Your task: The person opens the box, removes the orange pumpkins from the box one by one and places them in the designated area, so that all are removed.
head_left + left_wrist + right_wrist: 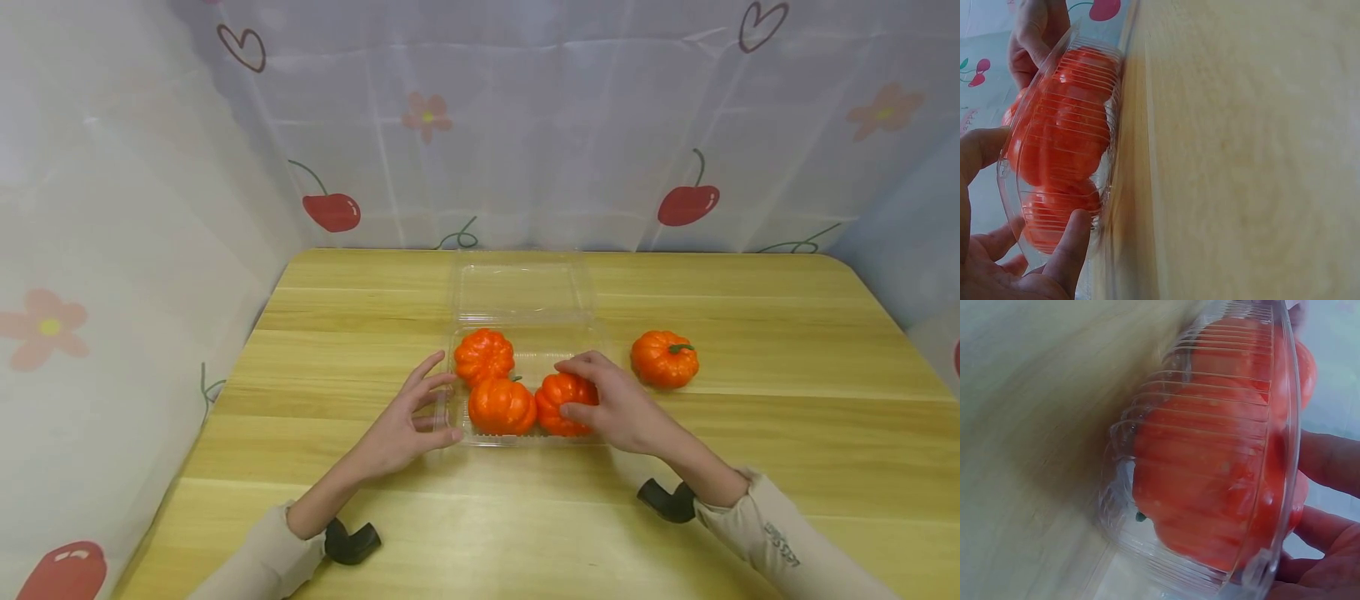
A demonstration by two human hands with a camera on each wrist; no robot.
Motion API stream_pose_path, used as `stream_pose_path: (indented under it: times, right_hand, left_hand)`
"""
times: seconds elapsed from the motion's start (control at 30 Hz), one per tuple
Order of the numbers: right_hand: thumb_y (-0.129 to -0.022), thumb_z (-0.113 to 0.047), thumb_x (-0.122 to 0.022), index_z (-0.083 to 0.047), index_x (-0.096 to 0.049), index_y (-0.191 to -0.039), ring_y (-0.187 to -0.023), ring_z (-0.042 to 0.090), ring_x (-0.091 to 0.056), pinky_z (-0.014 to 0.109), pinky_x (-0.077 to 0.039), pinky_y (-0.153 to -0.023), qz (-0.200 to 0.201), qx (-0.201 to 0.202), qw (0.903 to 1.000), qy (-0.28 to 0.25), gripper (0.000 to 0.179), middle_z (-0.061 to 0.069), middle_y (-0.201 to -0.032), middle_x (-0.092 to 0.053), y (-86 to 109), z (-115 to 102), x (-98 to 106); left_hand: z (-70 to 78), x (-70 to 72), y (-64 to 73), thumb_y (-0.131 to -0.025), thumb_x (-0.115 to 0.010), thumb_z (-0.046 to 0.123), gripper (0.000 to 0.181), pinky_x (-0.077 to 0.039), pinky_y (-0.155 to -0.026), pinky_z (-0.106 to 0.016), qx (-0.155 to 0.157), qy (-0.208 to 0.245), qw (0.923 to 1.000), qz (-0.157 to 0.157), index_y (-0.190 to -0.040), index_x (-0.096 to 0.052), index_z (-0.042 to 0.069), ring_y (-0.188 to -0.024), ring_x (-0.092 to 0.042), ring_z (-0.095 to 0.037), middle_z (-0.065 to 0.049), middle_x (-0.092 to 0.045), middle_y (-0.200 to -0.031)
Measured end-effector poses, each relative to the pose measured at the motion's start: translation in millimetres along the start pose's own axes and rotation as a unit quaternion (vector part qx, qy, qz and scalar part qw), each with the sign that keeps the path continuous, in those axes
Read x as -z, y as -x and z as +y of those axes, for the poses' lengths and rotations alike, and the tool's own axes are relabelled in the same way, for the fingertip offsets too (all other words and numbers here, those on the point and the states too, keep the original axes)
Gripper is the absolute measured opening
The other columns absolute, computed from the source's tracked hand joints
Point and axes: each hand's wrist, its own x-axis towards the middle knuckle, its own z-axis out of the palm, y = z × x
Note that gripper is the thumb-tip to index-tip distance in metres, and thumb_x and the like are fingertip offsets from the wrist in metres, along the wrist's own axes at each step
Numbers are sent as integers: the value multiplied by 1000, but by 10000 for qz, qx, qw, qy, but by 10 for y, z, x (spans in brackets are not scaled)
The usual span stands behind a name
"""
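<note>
An open clear plastic clamshell box (525, 442) holds three small orange pumpkins. One pumpkin (484, 357) sits at its back left, another (502, 407) at the front left, and a third pumpkin (555, 406) at the front right. My right hand (618, 408) curls its thumb and fingers over that third one, inside the box. Along the box's left side my left hand (401, 425) has its fingers spread; in the left wrist view a fingertip (1075, 228) rests against the ribbed wall. The right wrist view shows a green stem (1140, 517) low through the plastic.
A fourth orange pumpkin (663, 359) with a green stem lies on the wooden table (337, 375), right of the box. The box's lid (522, 289) is folded back behind it. Black wrist mounts (351, 543) sit at both sleeves. A patterned curtain (510, 125) hangs behind the table.
</note>
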Motion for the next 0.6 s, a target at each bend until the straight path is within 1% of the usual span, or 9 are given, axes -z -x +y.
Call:
stream_pose_path:
  times: [0.17,0.33,0.53,0.6]
  right_hand:
    - [-87,-4,-73,5,-58,-132,-112,33,-53,51,-44,-97,26,-16,10000,-48,48,14,-123,-55,2,11,-4]
    - [-86,-5,-74,2,-60,-129,-112,32,-53,50,-44,-97,96,58,9998,-160,45,13,-122,-55,12,26,-6]
    - [-85,-4,-75,1,-61,-126,-112,31,-54,50,-44,-97,132,142,9993,-320,44,13,-124,-59,31,43,2]
    - [-84,-3,-76,1,-61,-125,-112,30,-55,51,-44,-98,178,182,9988,-412,43,13,-123,-60,33,42,11]
  left_hand:
    - [-1,0,3,-85,-76,3,86,-49,-99,-44,-5,-7,10000,-4,-155,-27,12,-137,-39,-36,-9,-26,-157]
    - [-8,-3,6,-85,-77,5,86,-49,-99,-44,-1,-30,10000,0,-155,-27,13,-137,-39,-36,-8,-26,-157]
    - [-17,-7,31,-85,-78,12,75,-49,-99,-43,-14,-42,10000,-22,-149,-40,11,-136,-40,-37,1,-12,-162]
    - [-20,-4,32,-85,-79,13,73,-49,-99,-42,-31,-50,10000,-21,-148,-42,10,-135,-40,-38,3,-10,-163]
